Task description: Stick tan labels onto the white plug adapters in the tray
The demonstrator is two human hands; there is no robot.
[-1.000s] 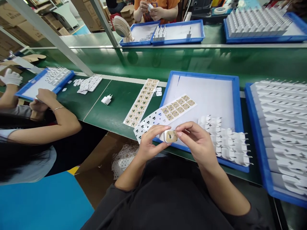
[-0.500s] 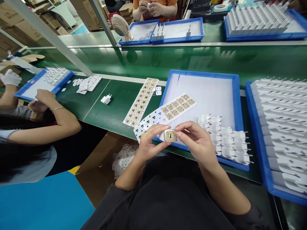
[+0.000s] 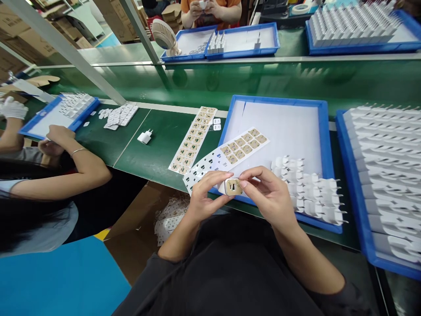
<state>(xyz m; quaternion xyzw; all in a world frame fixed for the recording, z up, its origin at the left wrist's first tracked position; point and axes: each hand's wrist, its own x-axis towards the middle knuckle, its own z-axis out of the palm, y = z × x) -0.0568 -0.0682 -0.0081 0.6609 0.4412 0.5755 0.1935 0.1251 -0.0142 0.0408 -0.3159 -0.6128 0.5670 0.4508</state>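
My left hand [image 3: 205, 195] grips a white plug charger [image 3: 225, 186] by its sides, between thumb and fingers. Its port face is turned toward me and carries a tan sticker [image 3: 237, 189] with openings at the ports. At the right edge of that sticker, the thumb and forefinger of my right hand [image 3: 274, 195] are pinched together. Just beyond the hands, a half-used sheet of tan stickers [image 3: 245, 145] lies over the edge of a blue tray [image 3: 279, 100]. White chargers [image 3: 312, 193] lie in rows in the tray's near right corner.
Another sticker sheet [image 3: 193, 139] and a single charger [image 3: 145, 137] lie on the green bench to the left. A second tray [image 3: 353, 175] full of chargers stands at right. Co-workers' arms [image 3: 66, 180] are at left; another person [image 3: 210, 11] sits opposite. A carton [image 3: 131, 237] holds scrap sheets below.
Almost nothing differs. The charger is tilted very slightly in my fingers, and both hands keep their place. The person opposite has raised their hands a little.
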